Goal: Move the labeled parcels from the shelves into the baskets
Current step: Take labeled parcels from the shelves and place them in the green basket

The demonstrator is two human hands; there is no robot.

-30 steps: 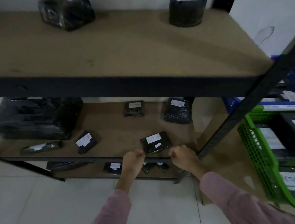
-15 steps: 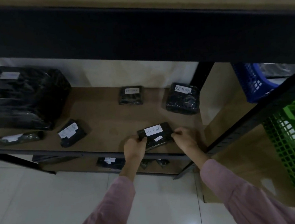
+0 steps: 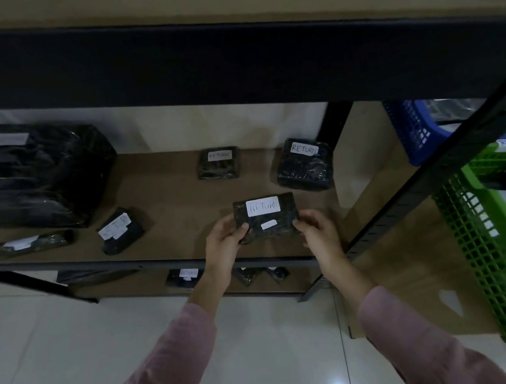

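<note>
A small black parcel (image 3: pixel 268 221) with a white "RETURN" label is tilted up off the middle shelf (image 3: pixel 170 205). My left hand (image 3: pixel 224 245) grips its left edge and my right hand (image 3: pixel 321 236) grips its right edge. Two more "RETURN" parcels lie behind it: a flat one (image 3: pixel 219 167) and a bulkier one (image 3: pixel 304 169). Further left lie a labelled black parcel (image 3: pixel 120 232), a long thin one (image 3: pixel 30 244) and a big black bundle (image 3: pixel 33 177). A green basket (image 3: pixel 489 250) stands to the right, with a blue basket (image 3: pixel 414 131) behind it.
The dark beam of the upper shelf (image 3: pixel 234 58) runs overhead. A black upright post (image 3: pixel 422 183) separates the shelf from the baskets. Small parcels (image 3: pixel 184 276) lie on the bottom shelf. White tiled floor (image 3: pixel 75 345) is below.
Both hands have closed on the parcel's edges and lifted it, tilting its label toward me. The view has dropped under the upper shelf and moved closer.
</note>
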